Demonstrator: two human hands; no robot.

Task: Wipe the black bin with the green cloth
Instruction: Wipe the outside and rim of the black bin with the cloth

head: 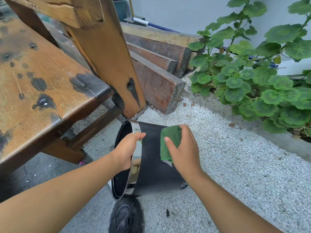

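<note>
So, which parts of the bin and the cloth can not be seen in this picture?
- Black bin, head view: its underside faces away; its base is behind the right hand.
- Green cloth: partly under the right hand.
- Left hand: fingers curl inside the rim, hidden.
- Dark object at bottom edge: blurred, cut off.

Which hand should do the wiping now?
The right hand: it already presses the green cloth against the black bin. The left hand grips the shiny rim, steadying it.
</note>
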